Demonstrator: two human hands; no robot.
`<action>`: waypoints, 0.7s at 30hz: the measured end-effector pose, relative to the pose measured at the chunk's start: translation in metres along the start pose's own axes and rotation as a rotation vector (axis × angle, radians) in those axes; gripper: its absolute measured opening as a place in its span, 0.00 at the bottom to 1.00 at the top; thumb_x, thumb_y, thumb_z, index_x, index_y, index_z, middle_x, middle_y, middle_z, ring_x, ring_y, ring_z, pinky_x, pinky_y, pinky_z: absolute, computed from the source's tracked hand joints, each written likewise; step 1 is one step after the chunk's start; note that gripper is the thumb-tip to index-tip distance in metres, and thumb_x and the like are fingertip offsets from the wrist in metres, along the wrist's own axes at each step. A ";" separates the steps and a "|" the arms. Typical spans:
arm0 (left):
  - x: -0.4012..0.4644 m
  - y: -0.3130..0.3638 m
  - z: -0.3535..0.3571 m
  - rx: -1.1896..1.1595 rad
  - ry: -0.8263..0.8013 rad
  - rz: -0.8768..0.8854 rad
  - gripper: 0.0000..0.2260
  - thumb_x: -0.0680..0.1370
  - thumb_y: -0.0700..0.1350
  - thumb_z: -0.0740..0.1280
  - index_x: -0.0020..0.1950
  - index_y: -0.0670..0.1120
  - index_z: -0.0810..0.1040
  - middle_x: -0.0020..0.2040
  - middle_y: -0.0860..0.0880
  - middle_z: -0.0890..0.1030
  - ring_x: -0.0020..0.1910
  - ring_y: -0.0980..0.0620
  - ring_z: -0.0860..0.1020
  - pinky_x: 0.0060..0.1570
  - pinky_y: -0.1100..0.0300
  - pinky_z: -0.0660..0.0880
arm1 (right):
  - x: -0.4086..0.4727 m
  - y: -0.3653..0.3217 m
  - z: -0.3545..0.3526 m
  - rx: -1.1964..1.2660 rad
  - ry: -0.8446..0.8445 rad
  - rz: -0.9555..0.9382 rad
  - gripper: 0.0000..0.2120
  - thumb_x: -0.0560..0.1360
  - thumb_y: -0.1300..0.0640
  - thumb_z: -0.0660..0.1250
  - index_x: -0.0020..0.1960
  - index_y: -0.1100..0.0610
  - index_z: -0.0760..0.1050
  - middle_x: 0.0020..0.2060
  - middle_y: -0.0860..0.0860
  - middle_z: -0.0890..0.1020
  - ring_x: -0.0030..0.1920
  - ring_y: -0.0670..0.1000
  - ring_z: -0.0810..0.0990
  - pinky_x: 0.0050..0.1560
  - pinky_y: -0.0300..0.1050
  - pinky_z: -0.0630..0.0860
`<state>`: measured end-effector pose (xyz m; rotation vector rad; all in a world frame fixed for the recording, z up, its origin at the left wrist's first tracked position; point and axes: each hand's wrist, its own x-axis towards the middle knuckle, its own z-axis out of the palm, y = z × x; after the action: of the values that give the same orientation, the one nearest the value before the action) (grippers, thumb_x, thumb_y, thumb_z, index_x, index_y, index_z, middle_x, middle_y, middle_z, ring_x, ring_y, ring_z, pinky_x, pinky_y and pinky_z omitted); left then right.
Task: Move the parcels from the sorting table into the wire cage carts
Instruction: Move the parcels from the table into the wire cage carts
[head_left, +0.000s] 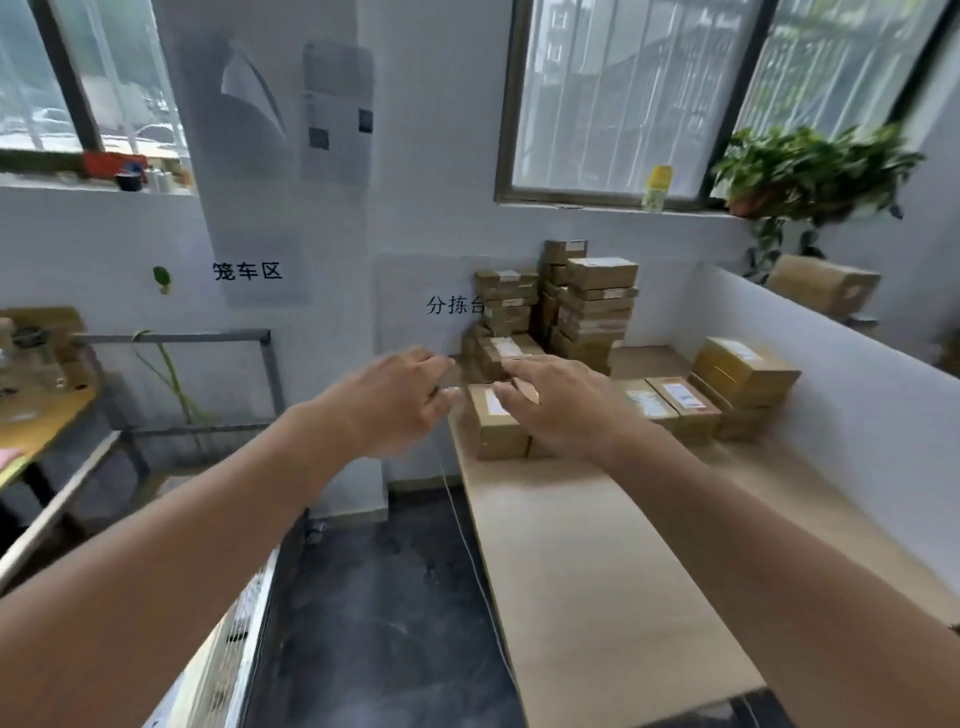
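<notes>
A: Label the 2 hands.

B: The left hand (395, 400) is raised off the near-left corner of the parcel group, fingers loosely bent and pointing toward the wall; nothing lies in its grasp. The right hand (566, 410) hovers over the nearest parcel (493, 426), fingers spread and relaxed. Whether its fingertips touch the carton cannot be told, since the palm hides the far side.

A: Where do the parcels stand?

B: All on the sorting table (597, 561), a long surface covered in brown board. The nearest parcel sits at the table's left edge, white label up. Behind it, against the wall, rise the tall stacks (592, 306) of small cartons. To the right lie 2 flat labelled cartons (670, 402) side by side, and beside those a short stack (743, 371) against the white partition (831, 364).

A: And the cart?

B: Part of a wire cage cart (244, 623) shows at lower left, across the dark floor (384, 597) from the table. A metal frame (208, 379) stands against the wall beneath the sign. On the windowsill, a potted plant (810, 166) and a yellow bottle (657, 187).
</notes>
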<state>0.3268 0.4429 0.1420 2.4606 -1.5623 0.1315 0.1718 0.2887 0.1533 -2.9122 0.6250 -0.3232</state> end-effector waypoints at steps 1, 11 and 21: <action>0.006 0.007 0.004 -0.006 -0.011 0.038 0.23 0.86 0.56 0.55 0.79 0.48 0.67 0.73 0.49 0.72 0.69 0.47 0.73 0.65 0.53 0.69 | -0.007 0.007 -0.001 0.000 0.000 0.041 0.27 0.84 0.36 0.54 0.79 0.45 0.67 0.77 0.47 0.71 0.76 0.52 0.69 0.71 0.57 0.70; 0.055 0.089 0.036 0.012 -0.106 0.322 0.23 0.85 0.60 0.53 0.78 0.53 0.67 0.76 0.52 0.69 0.71 0.48 0.71 0.66 0.48 0.73 | -0.071 0.078 -0.005 -0.048 -0.026 0.332 0.23 0.83 0.34 0.52 0.71 0.42 0.74 0.65 0.46 0.79 0.66 0.53 0.76 0.56 0.54 0.78; 0.123 0.212 0.067 0.054 -0.144 0.457 0.22 0.85 0.59 0.54 0.76 0.52 0.69 0.73 0.49 0.72 0.68 0.45 0.74 0.65 0.46 0.74 | -0.110 0.200 -0.023 -0.043 0.024 0.465 0.23 0.83 0.35 0.54 0.71 0.43 0.74 0.69 0.45 0.78 0.68 0.52 0.76 0.61 0.57 0.77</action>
<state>0.1859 0.2322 0.1299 2.1471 -2.1875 0.0712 -0.0093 0.1519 0.1191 -2.6908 1.2886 -0.2851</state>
